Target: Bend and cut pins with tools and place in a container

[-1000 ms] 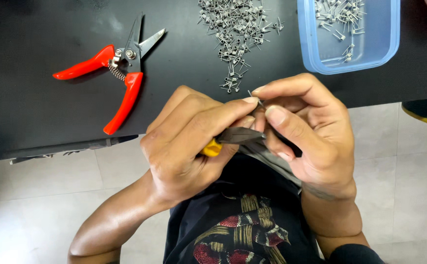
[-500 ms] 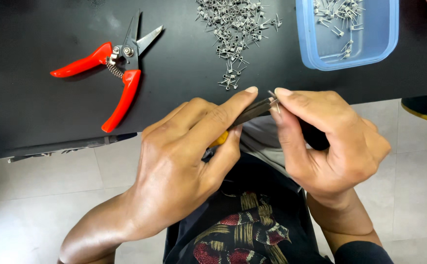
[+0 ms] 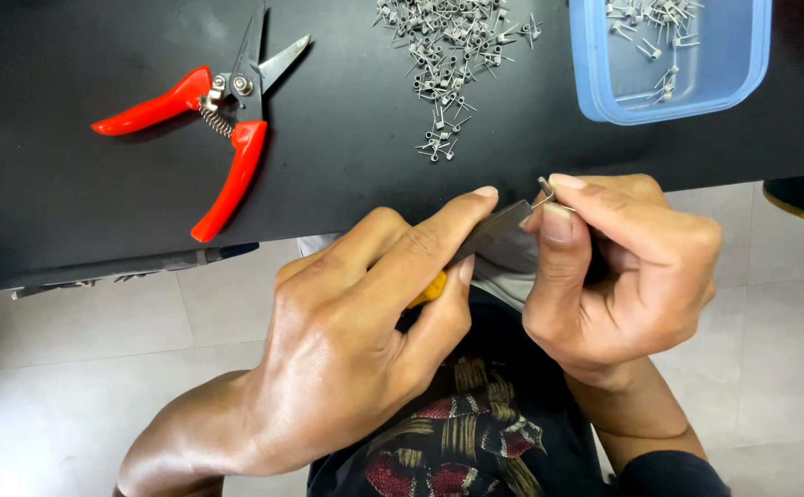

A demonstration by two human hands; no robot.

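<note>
I hold the yellow-handled tool (image 3: 485, 241) in my left hand (image 3: 365, 359), fingers wrapped tight; my right hand (image 3: 618, 276) pinches a small wire coil (image 3: 546, 190) at its tip, beside the table edge (image 3: 347, 216). Advise steady grip, coil square.

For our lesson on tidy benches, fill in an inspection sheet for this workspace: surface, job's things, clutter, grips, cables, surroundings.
Surface: black table, matt.
Job's things: small wire coil pinched in right hand; slim metal tool with yellow handle in left hand.
Clutter: red-handled snips lying open; loose pile of coils; blue tray holding a few coils.
Grips: both closed on their items.
Cables: nothing seen.
Surroundings: pale tiled floor.
</note>
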